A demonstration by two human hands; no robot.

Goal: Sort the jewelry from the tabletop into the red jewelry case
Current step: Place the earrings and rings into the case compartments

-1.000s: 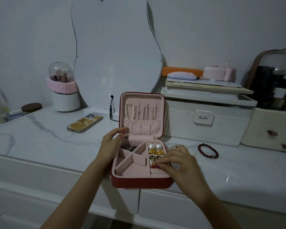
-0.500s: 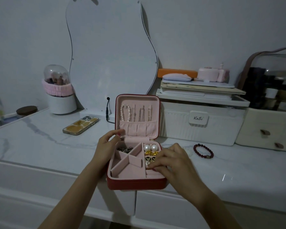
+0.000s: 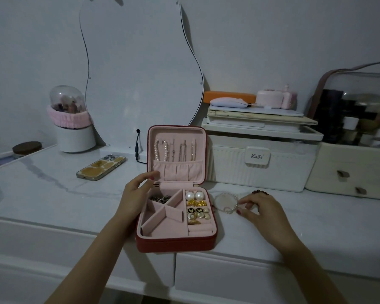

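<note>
White marble tabletop (image 3: 53, 194), frame centre: open red jewelry case with pink lining (image 3: 176, 245). Just right of it lies a thin clear beaded bracelet (image 3: 225, 202): light, limp, slippery. Pinch its near rim. Your right hand (image 3: 261, 212) reaches it, fingers loosely curled, holding nothing. Your left hand (image 3: 133, 194) steadies the case, fingers relaxed. Dark red bead bracelet (image 3: 259, 191) sits behind your knuckles.

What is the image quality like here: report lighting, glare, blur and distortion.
Head view: dim, bluish light throughout; faint glare streaks on the marble tabletop. Wide-angle bending curves the table edge and the clear organizer at far right, which also looks soft. The red jewelry case and clear bracelet stay fairly sharp; the right hand casts only a weak shadow.
</note>
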